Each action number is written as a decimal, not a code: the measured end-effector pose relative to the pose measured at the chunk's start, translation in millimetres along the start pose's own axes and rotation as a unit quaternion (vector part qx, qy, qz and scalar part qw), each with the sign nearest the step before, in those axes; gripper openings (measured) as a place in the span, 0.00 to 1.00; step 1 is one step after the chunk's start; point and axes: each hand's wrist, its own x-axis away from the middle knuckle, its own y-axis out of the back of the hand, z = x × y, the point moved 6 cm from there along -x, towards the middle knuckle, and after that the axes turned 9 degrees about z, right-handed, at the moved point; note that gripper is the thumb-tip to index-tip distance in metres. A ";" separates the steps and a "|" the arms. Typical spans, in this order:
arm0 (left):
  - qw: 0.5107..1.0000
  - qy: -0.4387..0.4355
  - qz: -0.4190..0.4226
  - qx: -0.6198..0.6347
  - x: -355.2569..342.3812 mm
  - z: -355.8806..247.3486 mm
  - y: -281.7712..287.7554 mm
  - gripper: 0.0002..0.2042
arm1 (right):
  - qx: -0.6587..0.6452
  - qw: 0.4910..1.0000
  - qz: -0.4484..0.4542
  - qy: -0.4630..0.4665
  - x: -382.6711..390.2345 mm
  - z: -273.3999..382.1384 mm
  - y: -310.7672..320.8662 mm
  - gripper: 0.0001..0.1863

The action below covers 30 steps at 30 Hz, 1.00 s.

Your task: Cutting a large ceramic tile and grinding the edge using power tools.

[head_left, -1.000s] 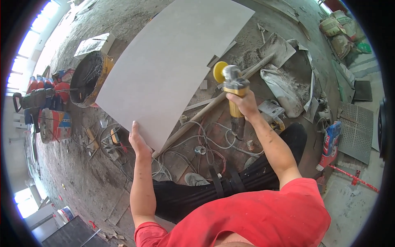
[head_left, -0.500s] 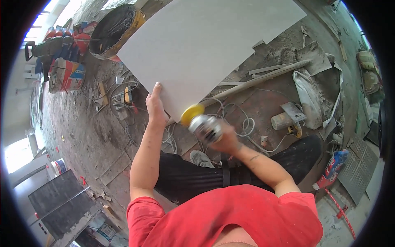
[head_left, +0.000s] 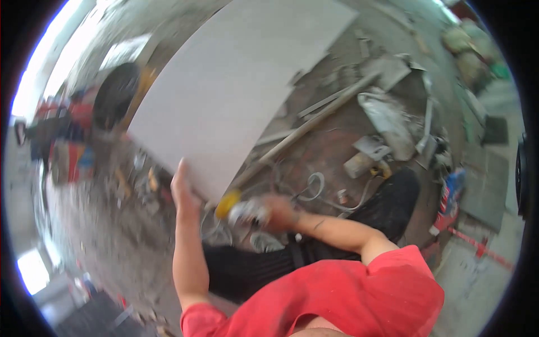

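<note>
A large white tile [head_left: 224, 84] spreads out ahead of me, tilted, with its near corner between my hands. My left hand [head_left: 184, 191] grips its near left edge, thumb up along the edge, the other fingers mostly hidden. My right hand [head_left: 279, 214] is wrapped round a silver angle grinder [head_left: 248, 213], blurred by motion. The grinder's yellow disc [head_left: 227, 204] is right by the tile's near corner; whether it touches cannot be told. My crossed legs in black trousers [head_left: 241, 269] lie just below the tool.
A mortar bucket [head_left: 115, 95] stands beyond the tile's left edge. To the right lie a long pole [head_left: 320, 121], a coiled pale cord [head_left: 315, 188], a dusty white sack [head_left: 387, 121] and a blue-and-red bag [head_left: 449, 199]. Rubble and tile scraps [head_left: 390, 70] litter the floor.
The whole view has swung, so the tile and both hands appear further left and lower. The grinder has come down along the tile's right edge to its near corner. Both grips stay.
</note>
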 end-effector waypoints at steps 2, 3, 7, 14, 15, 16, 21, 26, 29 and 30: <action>0.999 -0.026 -0.011 -0.024 1.5 -8.0 9.3 0.25 | -0.071 0.997 -0.018 0.028 11.0 20.2 6.3 0.34; 0.998 -0.034 -0.032 -0.038 3.2 -11.0 12.1 0.26 | -0.076 0.997 -0.027 0.020 21.9 21.1 22.2 0.33; 0.995 -0.067 -0.021 -0.073 -2.5 -13.5 -1.2 0.26 | 0.003 0.994 -0.101 0.033 61.2 19.8 136.4 0.31; 0.985 -0.100 -0.045 -0.130 -3.4 -18.5 22.1 0.26 | -0.128 0.975 -0.172 0.062 90.9 11.8 292.1 0.30; 0.985 -0.108 -0.045 -0.124 0.1 -17.2 22.3 0.28 | -0.130 0.971 -0.193 0.053 94.7 10.1 304.2 0.30; 0.985 -0.113 -0.044 -0.125 6.1 -8.6 13.5 0.28 | -0.132 0.967 -0.212 0.043 98.9 5.6 317.7 0.30; 0.809 -0.284 -0.175 -0.483 68.1 13.7 -62.0 0.39 | -0.119 0.946 -0.300 0.011 117.5 -48.2 348.5 0.27; 0.526 -0.307 -0.083 -0.789 64.9 4.7 -114.2 0.35 | -0.170 0.934 -0.313 -0.004 112.7 -73.2 367.0 0.27; 0.488 -0.270 0.015 -0.830 38.0 0.3 -151.0 0.32 | -0.183 0.926 -0.329 -0.006 118.7 -87.8 377.9 0.28; 0.504 -0.253 0.070 -0.823 26.8 -0.2 -173.3 0.31 | -0.189 0.923 -0.335 -0.007 122.9 -93.2 382.0 0.28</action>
